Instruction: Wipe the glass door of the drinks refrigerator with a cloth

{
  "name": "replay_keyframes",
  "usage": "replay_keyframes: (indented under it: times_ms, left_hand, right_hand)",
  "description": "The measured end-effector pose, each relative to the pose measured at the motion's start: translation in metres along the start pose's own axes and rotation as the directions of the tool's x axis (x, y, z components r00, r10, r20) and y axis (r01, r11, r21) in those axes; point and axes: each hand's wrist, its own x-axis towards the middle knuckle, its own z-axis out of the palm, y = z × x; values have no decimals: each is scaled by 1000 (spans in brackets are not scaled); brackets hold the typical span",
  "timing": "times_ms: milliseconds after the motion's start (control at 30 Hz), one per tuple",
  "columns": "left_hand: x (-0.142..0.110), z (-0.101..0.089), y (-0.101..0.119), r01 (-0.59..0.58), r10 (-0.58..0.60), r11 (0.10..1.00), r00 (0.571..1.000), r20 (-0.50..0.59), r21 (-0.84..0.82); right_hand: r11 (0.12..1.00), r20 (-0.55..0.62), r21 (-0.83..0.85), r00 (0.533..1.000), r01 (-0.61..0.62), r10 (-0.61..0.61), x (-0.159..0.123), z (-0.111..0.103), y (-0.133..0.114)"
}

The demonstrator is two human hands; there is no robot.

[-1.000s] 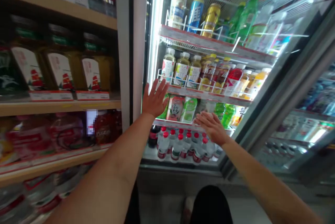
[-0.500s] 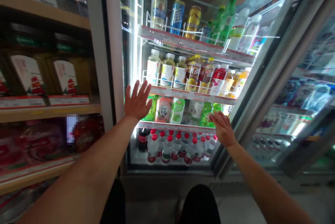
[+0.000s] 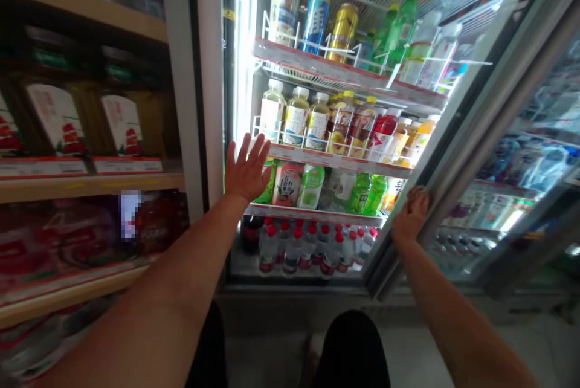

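Note:
My left hand point(image 3: 247, 170) is open, its fingers spread and pointing up, in front of the lower left part of a lit drinks fridge. Behind it are a white-capped bottle point(image 3: 272, 109) and a pink-labelled bottle point(image 3: 287, 184). Whether the palm touches the glass I cannot tell. My right hand point(image 3: 410, 217) is at the metal frame of the fridge door point(image 3: 446, 152), with its fingers bent against the frame's edge. Nearest to it inside are green bottles point(image 3: 369, 194) on the shelf.
Cans point(image 3: 316, 22) and bottles fill the upper fridge shelves; red-capped bottles point(image 3: 333, 254) stand at the bottom. To the left, a wooden-edged shelf point(image 3: 90, 187) carries large labelled bottles point(image 3: 57, 116). Another glass-fronted fridge point(image 3: 512, 194) is at the right. My knees point(image 3: 351, 349) show below.
My right hand has moved right, from in front of the green bottles to the metal door frame, and its fingers have bent. My left hand stays spread; the view has shifted slightly.

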Motion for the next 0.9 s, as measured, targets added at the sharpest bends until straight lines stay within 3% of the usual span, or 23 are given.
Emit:
replay_keyframes:
  times_ms: [67, 133, 233, 333, 433, 533, 633, 700, 767, 833, 900]
  left_hand:
    - [0, -1, 1, 4, -4, 1000, 1000, 21, 22]
    - [0, -1, 2, 9, -10, 999, 999, 42, 38]
    - [0, -3, 4, 6, -8, 999, 999, 51, 40]
    - [0, -5, 6, 1, -3, 999, 999, 48, 41]
    - [0, -5, 6, 0, -1, 1000, 999, 46, 25]
    - [-1, -3, 5, -12, 11, 999, 1000, 29, 43]
    - [-2, -2, 4, -48, 48, 997, 999, 1, 64]
    - [-3, -2, 4, -62, 63, 996, 998, -13, 65]
    - [-3, -3, 5, -64, 65, 996, 998, -16, 65]
    - [-3, -3, 5, -61, 62, 996, 998, -15, 64]
    - [-2, -3, 5, -61, 62, 996, 998, -10, 68]
  right_hand:
    - [1000, 7, -7, 1000, 8, -8, 21, 9, -8]
    - [998, 40, -5, 997, 65, -64, 22, 17, -27]
    - [972, 147, 32, 960, 234, -236, -15, 19, -65]
    - [907, 256, 107, 870, 408, -421, -44, 14, -93]
    - [859, 255, 145, 820, 491, -512, -19, 17, -105]
    - [855, 188, 130, 834, 502, -518, 21, 31, -116]
    - [842, 145, 122, 830, 525, -538, 15, 36, -139]
    - [795, 186, 152, 773, 587, -607, -13, 31, -158]
    - [716, 272, 209, 664, 666, -697, -39, 24, -172]
    - [662, 333, 247, 580, 708, -744, -46, 22, -180]
    - [669, 346, 235, 583, 705, -735, -33, 28, -184]
